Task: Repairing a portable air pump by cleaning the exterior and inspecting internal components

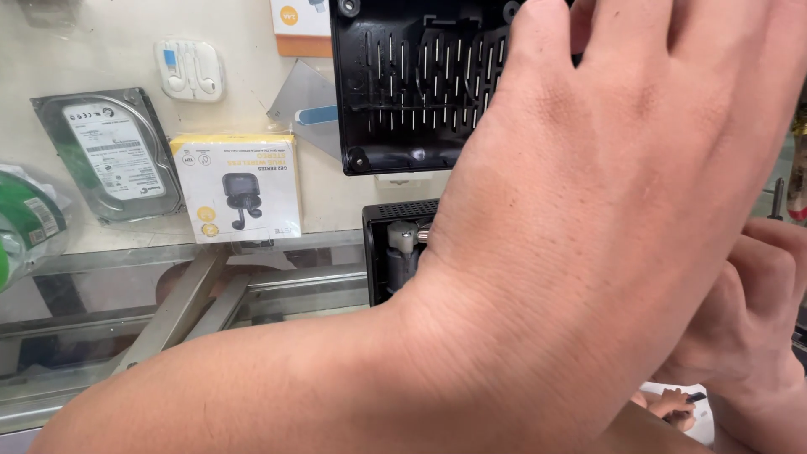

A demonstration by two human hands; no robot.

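The left hand (622, 168), fingers spread flat over the black vented cover (403, 84), may let it slip, while the right hand (756, 319) below it grips a screwdriver (777, 197).

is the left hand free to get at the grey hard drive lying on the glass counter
Probably not at once: the left hand is up against the black vented plastic cover, though nothing blocks the grey hard drive.

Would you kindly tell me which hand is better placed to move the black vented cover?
Left, probably. The left hand is up against the black vented cover, above the open black box. The right hand sits lower at the side, closed round a screwdriver.
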